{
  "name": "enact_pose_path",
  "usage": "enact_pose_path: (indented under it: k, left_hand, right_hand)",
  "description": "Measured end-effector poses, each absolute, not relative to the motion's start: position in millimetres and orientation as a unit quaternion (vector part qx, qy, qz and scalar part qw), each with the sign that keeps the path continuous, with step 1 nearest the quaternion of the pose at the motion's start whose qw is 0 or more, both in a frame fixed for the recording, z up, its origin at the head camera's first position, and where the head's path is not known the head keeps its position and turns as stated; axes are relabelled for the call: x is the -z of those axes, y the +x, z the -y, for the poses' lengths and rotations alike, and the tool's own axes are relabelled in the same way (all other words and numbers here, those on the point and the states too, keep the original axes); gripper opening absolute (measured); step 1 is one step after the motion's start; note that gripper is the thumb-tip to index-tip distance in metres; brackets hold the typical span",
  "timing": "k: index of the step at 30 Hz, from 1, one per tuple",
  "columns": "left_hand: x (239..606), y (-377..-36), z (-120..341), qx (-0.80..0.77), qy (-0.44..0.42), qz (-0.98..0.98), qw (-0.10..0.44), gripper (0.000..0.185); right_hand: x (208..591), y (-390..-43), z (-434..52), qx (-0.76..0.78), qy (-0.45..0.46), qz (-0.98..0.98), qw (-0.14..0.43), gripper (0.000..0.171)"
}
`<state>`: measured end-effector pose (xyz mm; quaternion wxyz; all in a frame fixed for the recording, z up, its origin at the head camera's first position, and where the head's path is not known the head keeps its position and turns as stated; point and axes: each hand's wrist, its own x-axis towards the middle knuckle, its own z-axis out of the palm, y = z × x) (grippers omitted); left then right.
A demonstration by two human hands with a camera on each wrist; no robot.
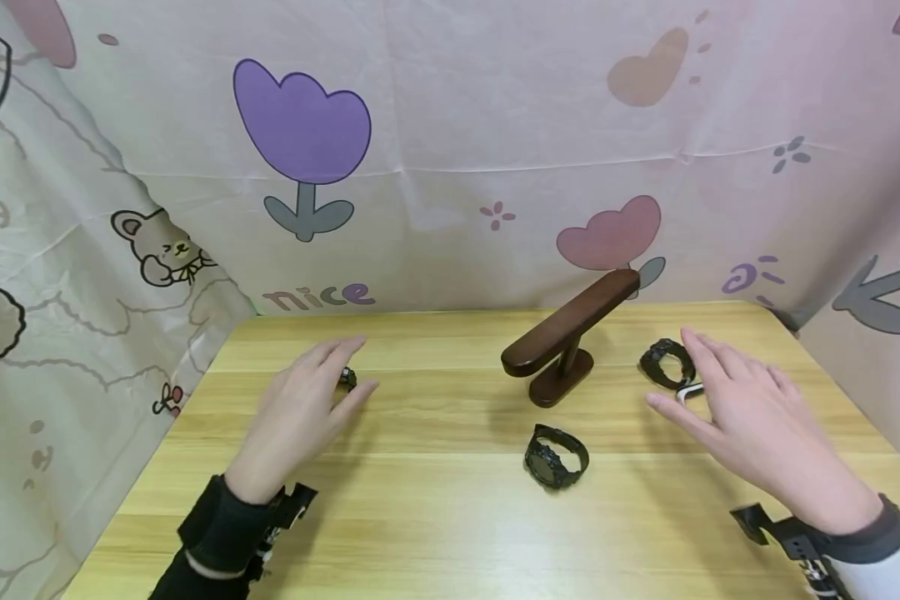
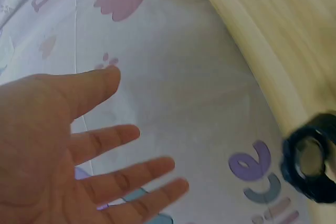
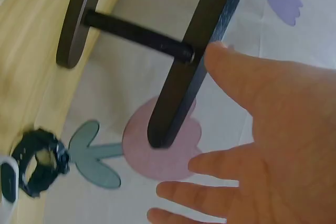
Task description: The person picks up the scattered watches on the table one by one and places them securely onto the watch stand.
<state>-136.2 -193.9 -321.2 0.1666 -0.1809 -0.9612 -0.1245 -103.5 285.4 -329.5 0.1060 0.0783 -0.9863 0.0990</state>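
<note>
We note the table (image 1: 435, 508) as light wood with a straight grain, smooth and faintly satin. The stand (image 1: 570, 329) is dark brown wood, smooth, with a soft sheen along its bar. The watch in the middle (image 1: 556, 456) reads as black plastic or rubber, matt and knobbly at the bezel, its face slightly glossy. The watch at the right (image 1: 666, 362) looks the same matt black, ridged; a small white glossy piece (image 1: 688, 391) lies against it. We record the backdrop (image 1: 450, 150) as thin printed cloth, matt, creased. The wrist bands (image 1: 221, 525) look like black fabric with plastic mounts.
</note>
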Motion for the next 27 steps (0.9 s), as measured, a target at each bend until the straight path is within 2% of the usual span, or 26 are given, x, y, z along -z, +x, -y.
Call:
enact_pose_path:
  k: [4,11,17,21,27]
  left_hand:
    - [311.2,-155.3,178.2,0.152,-0.215,0.95,0.165,0.051]
    - [290.6,-203.7,141.2,0.21,-0.28,0.931,0.098,0.035]
    - [277.4,-245.5,98.2,0.187,-0.331,0.923,0.061,0.029]
    - [274.9,-263.3,68.7,0.15,-0.364,0.918,0.049,0.031]
    - [276.7,-274.3,37.9,0.12,-0.409,0.904,0.033,0.038]
  right_hand:
    - [327.6,-101.8,-268.3,-0.121,0.1,0.978,0.139,0.098]
    - [321.2,-99.8,-229.0,-0.147,0.155,0.951,0.223,0.079]
    - [315.5,-105.9,-196.1,-0.125,0.228,0.918,0.298,0.062]
    - [315.6,-112.3,-180.3,-0.112,0.25,0.91,0.311,0.061]
    - [320.7,-120.9,-167.9,-0.116,0.262,0.912,0.293,0.06]
